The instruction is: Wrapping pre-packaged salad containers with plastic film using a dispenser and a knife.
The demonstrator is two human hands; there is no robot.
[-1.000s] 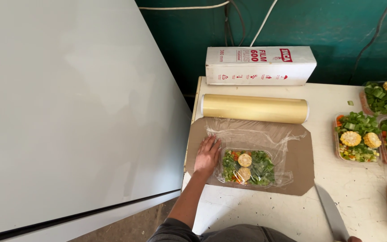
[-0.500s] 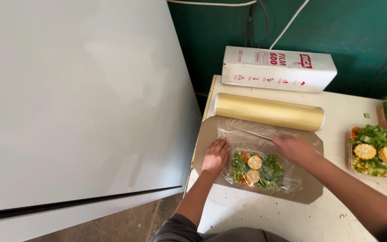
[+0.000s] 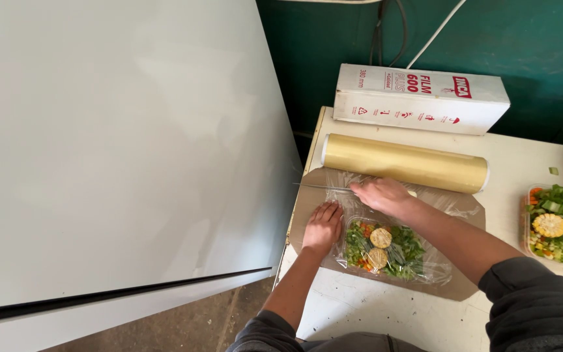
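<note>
Right hand [image 3: 380,195] grips knife [image 3: 324,187], cutting film [image 3: 438,199]; left hand [image 3: 322,226] flat beside tray [image 3: 386,251], fingers spread. Risk: blade slips toward left fingers.

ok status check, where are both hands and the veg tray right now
Left hand flat on the film beside the wrapped veg tray. Right hand holds a knife at the film below the cling film roll. Nothing in the way.
</note>
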